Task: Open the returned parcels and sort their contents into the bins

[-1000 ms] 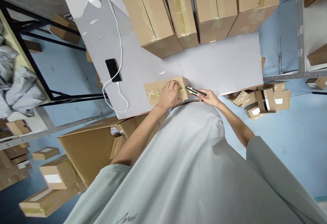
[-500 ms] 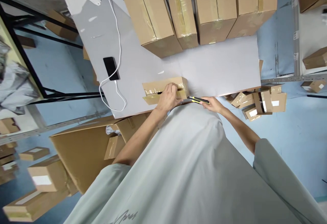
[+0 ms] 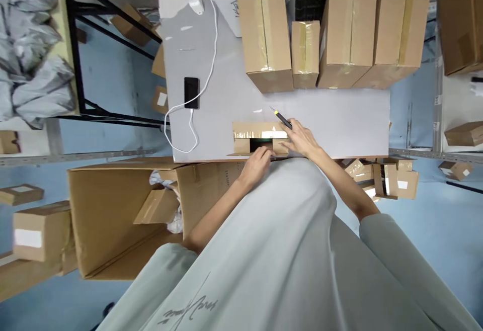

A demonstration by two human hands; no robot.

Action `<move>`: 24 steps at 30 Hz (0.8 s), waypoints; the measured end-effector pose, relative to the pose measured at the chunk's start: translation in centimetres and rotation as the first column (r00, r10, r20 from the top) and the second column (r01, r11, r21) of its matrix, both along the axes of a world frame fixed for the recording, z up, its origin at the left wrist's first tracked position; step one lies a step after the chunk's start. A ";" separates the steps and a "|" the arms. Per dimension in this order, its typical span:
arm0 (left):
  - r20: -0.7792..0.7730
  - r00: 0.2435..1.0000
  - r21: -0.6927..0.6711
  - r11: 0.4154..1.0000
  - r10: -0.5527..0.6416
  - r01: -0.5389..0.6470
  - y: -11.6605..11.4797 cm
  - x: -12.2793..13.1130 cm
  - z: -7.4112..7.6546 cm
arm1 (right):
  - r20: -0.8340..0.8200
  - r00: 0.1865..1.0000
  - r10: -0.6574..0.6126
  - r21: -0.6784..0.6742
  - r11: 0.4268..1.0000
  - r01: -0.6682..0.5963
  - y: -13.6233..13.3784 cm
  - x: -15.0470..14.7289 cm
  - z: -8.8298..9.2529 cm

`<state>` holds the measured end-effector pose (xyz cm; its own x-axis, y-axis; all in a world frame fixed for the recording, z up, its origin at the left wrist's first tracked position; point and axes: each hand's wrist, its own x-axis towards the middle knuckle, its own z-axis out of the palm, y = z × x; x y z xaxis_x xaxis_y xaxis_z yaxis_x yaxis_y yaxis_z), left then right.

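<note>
At frame ctr, L hand [image 3: 257,166], fingers bunched (pinch unclear), at open box [image 3: 249,132], prob. steadying it; R hand [image 3: 302,139] grips cutter [image 3: 283,119] tip up-frame, prob. keeping spread fingers free nr flap [image 3: 278,147].

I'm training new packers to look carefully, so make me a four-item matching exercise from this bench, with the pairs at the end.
Column one
1. Utility knife
2. Phone
3. Small box
4. Large carton

Column two
A. Off the table, at the picture's lower left
B. Plugged into a white cable
C. Open at the table's near edge, with the left hand at its near side
D. Held in the right hand

Right pairs: 1-D, 2-B, 3-C, 4-A.
</note>
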<state>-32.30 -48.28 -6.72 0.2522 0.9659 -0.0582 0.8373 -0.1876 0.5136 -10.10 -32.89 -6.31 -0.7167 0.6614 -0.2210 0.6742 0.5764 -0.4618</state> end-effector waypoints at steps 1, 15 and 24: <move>-0.013 1.000 -0.001 1.000 0.004 -0.004 -0.3 0.1 0.1 | 0.044 0.998 0.048 0.021 0.999 -0.049 0.6 -1.8 0.0; 0.078 0.989 0.276 0.950 0.129 -0.145 1.2 -2.8 -2.4 | -0.219 0.865 -0.451 -0.465 0.828 0.314 9.4 3.7 0.2; 0.025 0.998 0.056 0.997 0.057 -0.058 4.3 -2.4 -5.7 | -0.147 0.545 -0.826 -0.682 0.483 0.549 3.3 9.7 -4.5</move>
